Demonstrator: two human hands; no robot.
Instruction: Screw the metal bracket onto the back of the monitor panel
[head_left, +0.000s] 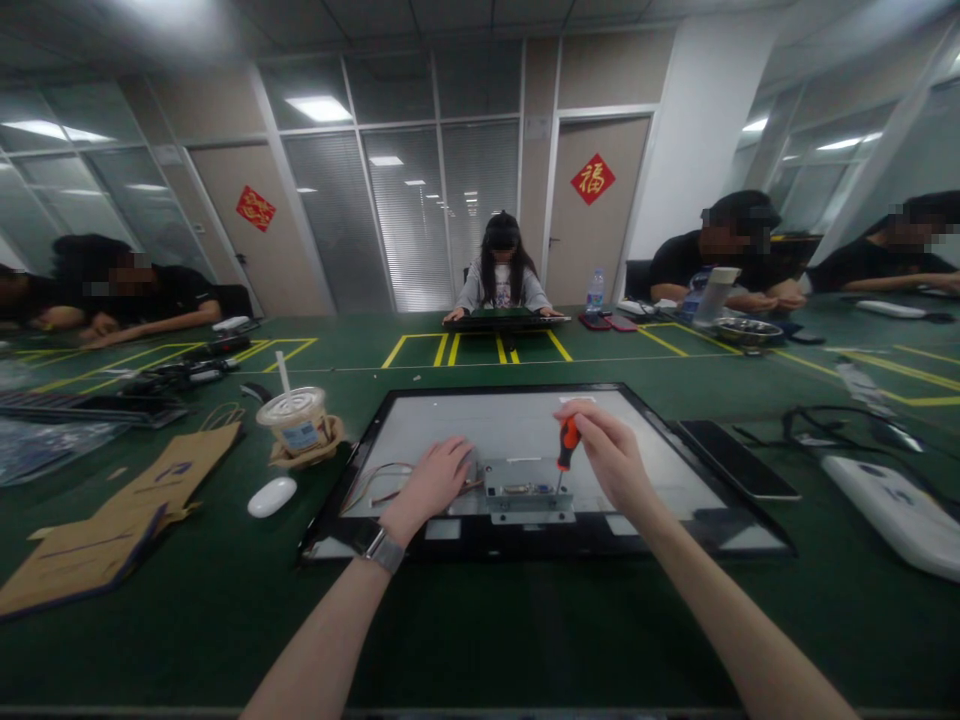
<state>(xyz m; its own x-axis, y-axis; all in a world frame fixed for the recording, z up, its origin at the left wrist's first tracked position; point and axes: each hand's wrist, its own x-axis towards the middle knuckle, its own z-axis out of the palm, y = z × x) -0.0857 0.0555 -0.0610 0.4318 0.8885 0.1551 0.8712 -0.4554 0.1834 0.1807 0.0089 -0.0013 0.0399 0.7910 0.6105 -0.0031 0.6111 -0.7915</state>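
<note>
My right hand [611, 450] is closed around the handle of an orange and black screwdriver [568, 443]. Its shaft points down at the right part of a metal bracket [495, 478] with connector ports along its front. Whether the tip sits in a screw is too small to tell. My left hand [439, 478] lies palm down with fingers stretched out, beside the bracket's left end and over some thin wires [386, 480]. Under both hands is a flat display panel [405, 415] with a black frame and a pale back.
Left of the panel stand an iced drink cup [296, 415], a white oval case [272, 496] and brown paper bags [127, 510]. To the right lie a black phone [739, 458] and a white device [892, 510] with cables. Other people sit around the green table [480, 640].
</note>
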